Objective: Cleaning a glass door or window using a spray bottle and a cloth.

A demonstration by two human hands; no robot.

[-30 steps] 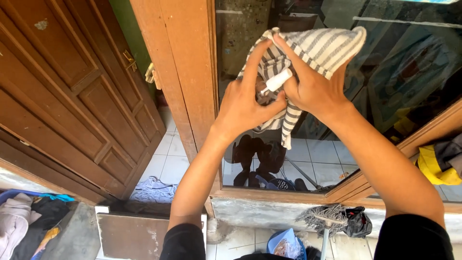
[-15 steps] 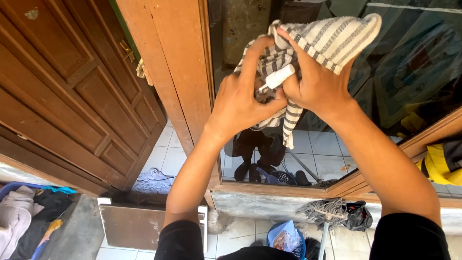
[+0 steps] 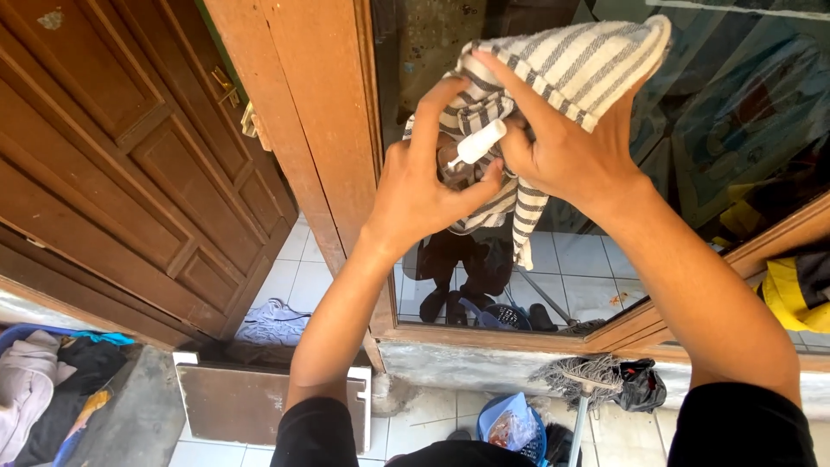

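Both hands are raised in front of a window pane (image 3: 743, 112). My left hand (image 3: 424, 186) grips a small spray bottle (image 3: 477, 144) with a white nozzle that points toward the cloth. My right hand (image 3: 566, 151) holds a grey and white striped cloth (image 3: 575, 65), bunched over the fingers, with a tail hanging down below the hands. Bottle and cloth touch between the two hands. The bottle's body is mostly hidden by my fingers.
A wooden window frame post (image 3: 307, 130) stands just left of the hands, beside a brown panelled door (image 3: 112, 173). Below lie a mop head (image 3: 588, 374), a blue bag (image 3: 512, 425), a flat board (image 3: 246, 402) and a heap of clothes (image 3: 43, 393).
The view has drifted slightly, so hands and cloth sit a little higher and more to the right. The grip on bottle and cloth is the same.
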